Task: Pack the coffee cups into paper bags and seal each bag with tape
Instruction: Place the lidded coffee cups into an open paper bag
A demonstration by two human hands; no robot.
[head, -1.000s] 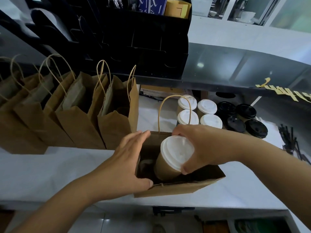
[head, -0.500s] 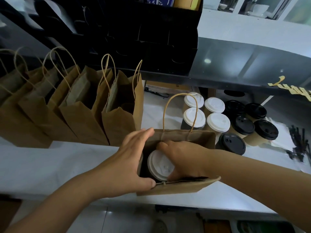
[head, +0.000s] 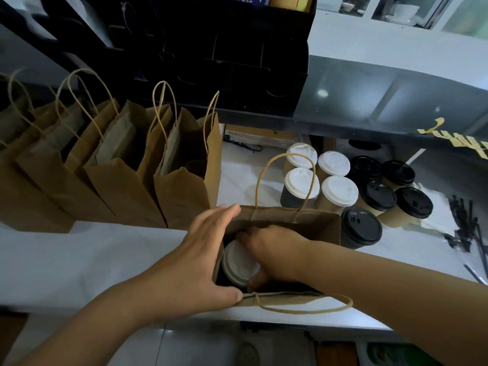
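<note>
An open brown paper bag stands at the counter's front edge. Inside it is a coffee cup with a white lid, low in the bag's left half. My right hand reaches down into the bag, its fingers curled around that lid. My left hand holds the bag's left wall, thumb along the near rim and fingers up the side. Behind the bag stand several white-lidded cups and several black-lidded cups.
Several open paper bags stand in a row at the left on the white counter. A black cardboard rack rises behind them. Black stirrers lie at the right. Yellowish tape strips hang off the dark shelf.
My right hand has lowered the white-lidded cup from above the rim deep into the bag. My left hand has kept its hold on the bag's left side.
</note>
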